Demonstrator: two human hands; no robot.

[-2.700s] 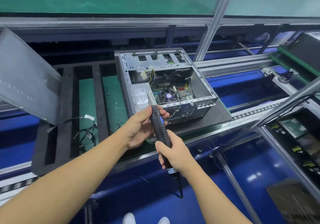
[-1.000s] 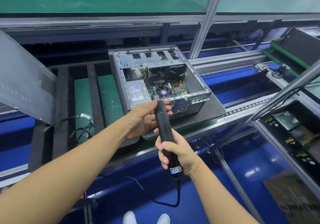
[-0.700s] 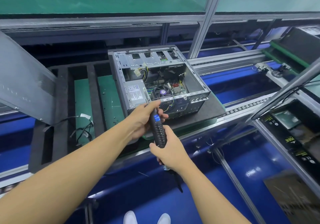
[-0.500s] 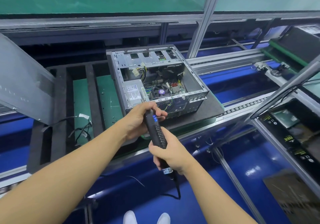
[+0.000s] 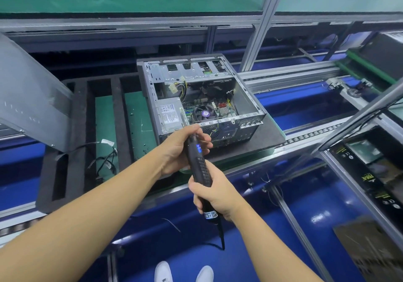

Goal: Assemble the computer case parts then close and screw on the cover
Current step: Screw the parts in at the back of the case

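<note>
Head view, left hand (image 5: 180, 148) and right hand (image 5: 214, 196) gripping screwdriver (image 5: 201, 166): could skid and scar computer case (image 5: 245, 98) if tilted.

The right hand (image 5: 214, 196) gripped the black electric screwdriver (image 5: 199, 166) by its lower body while the left hand (image 5: 181, 151) curled round its tip just before the open computer case (image 5: 202, 100), whose grey cover (image 5: 28, 94) leaned well left of it.
</note>
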